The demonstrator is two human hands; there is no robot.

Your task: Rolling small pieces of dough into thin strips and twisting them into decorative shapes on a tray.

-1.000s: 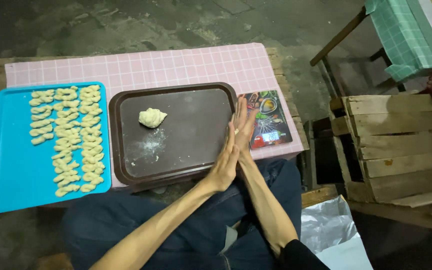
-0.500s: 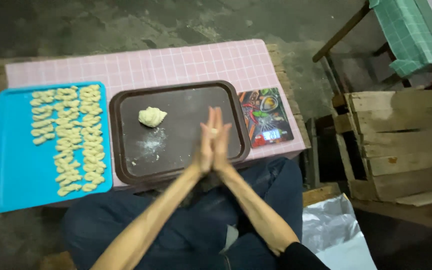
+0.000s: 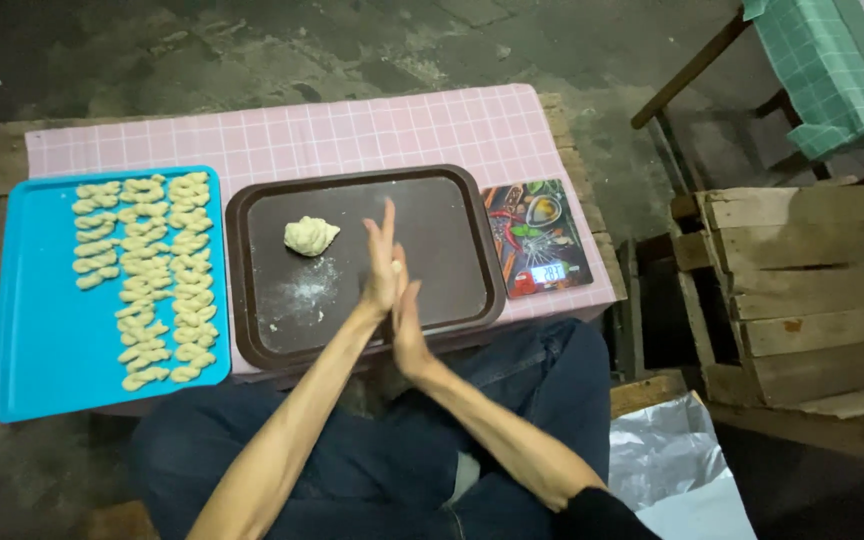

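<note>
- Left hand (image 3: 382,262) and right hand (image 3: 408,322) pressed palm to palm at frame centre, above the brown tray (image 3: 462,215); left fingertips reach higher.
- Whether anything lies between the palms cannot be told.
- Dough lump (image 3: 310,236) on the tray, up and left of the hands, apart from them.
- Blue tray (image 3: 37,330) at left holds rows of twisted dough pieces (image 3: 147,275).
- Kitchen scale (image 3: 537,236) right of the brown tray.

Pale dough lump (image 3: 311,236) — alone, upper left on brown tray (image 3: 462,215)
</note>
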